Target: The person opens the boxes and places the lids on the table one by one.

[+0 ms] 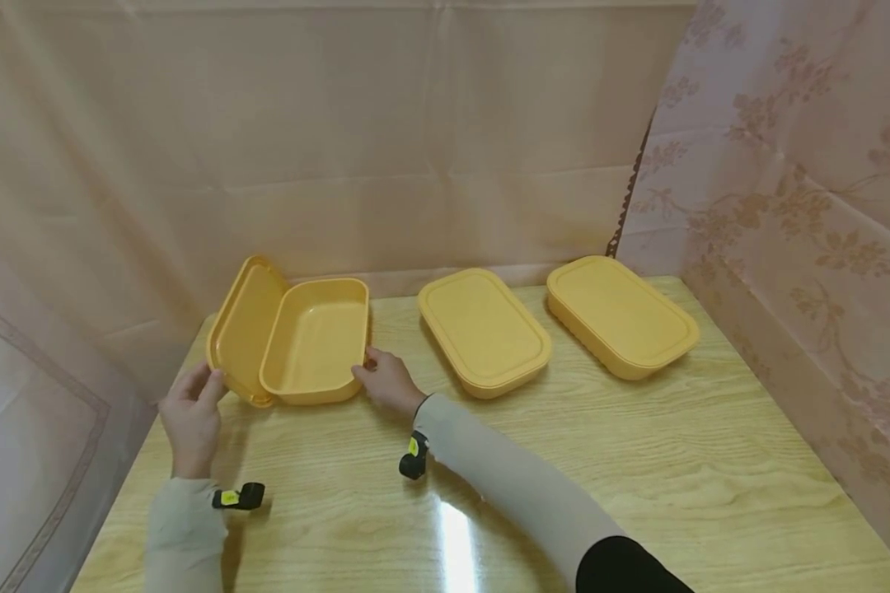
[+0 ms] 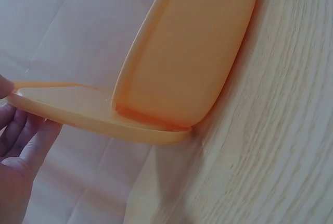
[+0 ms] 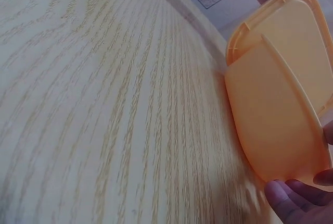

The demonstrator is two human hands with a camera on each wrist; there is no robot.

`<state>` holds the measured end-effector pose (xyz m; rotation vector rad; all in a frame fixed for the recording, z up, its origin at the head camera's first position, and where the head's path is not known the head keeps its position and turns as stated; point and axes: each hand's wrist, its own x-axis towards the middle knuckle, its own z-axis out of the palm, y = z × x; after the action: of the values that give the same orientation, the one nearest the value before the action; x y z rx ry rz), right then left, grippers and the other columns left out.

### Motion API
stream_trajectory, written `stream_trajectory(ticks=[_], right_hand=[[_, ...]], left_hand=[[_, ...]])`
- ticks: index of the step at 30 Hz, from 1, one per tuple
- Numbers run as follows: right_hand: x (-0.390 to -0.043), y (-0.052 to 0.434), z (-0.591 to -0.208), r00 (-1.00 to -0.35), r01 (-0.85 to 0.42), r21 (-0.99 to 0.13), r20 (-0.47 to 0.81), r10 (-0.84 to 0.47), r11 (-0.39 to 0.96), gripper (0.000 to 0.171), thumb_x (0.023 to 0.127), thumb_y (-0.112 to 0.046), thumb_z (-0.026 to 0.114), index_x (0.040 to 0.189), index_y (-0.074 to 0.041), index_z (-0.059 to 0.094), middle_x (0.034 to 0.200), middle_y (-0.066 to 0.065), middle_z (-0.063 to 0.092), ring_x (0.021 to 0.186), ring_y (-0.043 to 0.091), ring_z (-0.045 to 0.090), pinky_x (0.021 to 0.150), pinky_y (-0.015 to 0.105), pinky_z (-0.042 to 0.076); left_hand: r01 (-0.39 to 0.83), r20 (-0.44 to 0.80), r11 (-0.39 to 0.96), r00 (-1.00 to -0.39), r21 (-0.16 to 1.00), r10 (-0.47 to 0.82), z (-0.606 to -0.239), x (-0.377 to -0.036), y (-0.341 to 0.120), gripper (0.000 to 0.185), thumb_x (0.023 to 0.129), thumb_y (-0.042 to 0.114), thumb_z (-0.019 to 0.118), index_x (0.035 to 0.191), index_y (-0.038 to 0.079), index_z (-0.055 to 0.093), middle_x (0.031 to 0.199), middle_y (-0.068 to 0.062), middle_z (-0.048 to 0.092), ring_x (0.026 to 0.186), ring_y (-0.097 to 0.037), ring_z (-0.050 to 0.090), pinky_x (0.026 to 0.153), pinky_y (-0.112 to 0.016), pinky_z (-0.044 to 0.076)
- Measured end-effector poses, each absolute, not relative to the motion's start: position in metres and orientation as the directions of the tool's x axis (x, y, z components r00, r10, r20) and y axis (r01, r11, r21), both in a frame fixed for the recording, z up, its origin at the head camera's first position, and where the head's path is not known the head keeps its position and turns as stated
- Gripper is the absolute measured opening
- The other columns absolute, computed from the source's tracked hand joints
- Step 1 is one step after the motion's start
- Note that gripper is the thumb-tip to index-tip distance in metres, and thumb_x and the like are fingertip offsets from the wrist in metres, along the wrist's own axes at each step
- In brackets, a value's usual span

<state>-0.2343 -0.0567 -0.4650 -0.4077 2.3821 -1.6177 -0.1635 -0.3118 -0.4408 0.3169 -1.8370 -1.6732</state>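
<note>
At the table's left side stands a yellow plastic food container [image 1: 319,342] with its inside bare. Its matching yellow lid [image 1: 248,329] leans upright along the container's left side, inner face toward it. My left hand [image 1: 194,416] pinches the lid's near left edge between thumb and fingers; the left wrist view shows the lid [image 2: 93,112] tilted beside the container [image 2: 192,41]. My right hand [image 1: 391,383] grips the container's right wall near the front corner, thumb at the rim and fingers outside. In the right wrist view, those fingers [image 3: 283,198] lie against the container's outer wall.
Two more yellow containers, both with lids on, stand to the right: one at the middle [image 1: 485,329] and one farther right [image 1: 623,313]. A beige cloth [image 1: 386,148] hangs behind the wooden table [image 1: 638,461], and a flowered cloth [image 1: 808,206] hangs at the right.
</note>
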Motion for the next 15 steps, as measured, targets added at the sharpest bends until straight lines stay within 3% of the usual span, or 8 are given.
stream_trajectory(ticks=[9, 15], right_hand=[[-0.2342, -0.0585, -0.4648, -0.936, -0.122, -0.915, -0.022, -0.35, 0.385, 0.031, 0.099, -0.021, 0.054, 0.123, -0.002, 0.061, 0.091, 0.005, 0.063, 0.072, 0.007, 0.052, 0.062, 0.015, 0.044], [-0.2337, -0.0588, -0.4656, -0.936, -0.124, -0.914, -0.022, -0.35, 0.387, 0.031, 0.099, -0.022, 0.053, 0.122, -0.002, 0.06, 0.096, 0.007, 0.065, 0.076, 0.008, 0.053, 0.065, 0.017, 0.044]], left_hand=[[0.169, 0.279, 0.238, -0.772, 0.956, -0.571, -0.4408, -0.1615, -0.3124, 0.023, 0.092, 0.009, 0.065, 0.112, -0.001, 0.07, 0.084, 0.023, 0.068, 0.074, 0.007, 0.065, 0.073, -0.004, 0.049], [0.141, 0.296, 0.297, -0.76, 0.944, -0.579, -0.4392, -0.16, -0.3112, 0.032, 0.092, 0.007, 0.062, 0.123, 0.002, 0.063, 0.085, 0.022, 0.063, 0.082, 0.005, 0.059, 0.071, -0.004, 0.049]])
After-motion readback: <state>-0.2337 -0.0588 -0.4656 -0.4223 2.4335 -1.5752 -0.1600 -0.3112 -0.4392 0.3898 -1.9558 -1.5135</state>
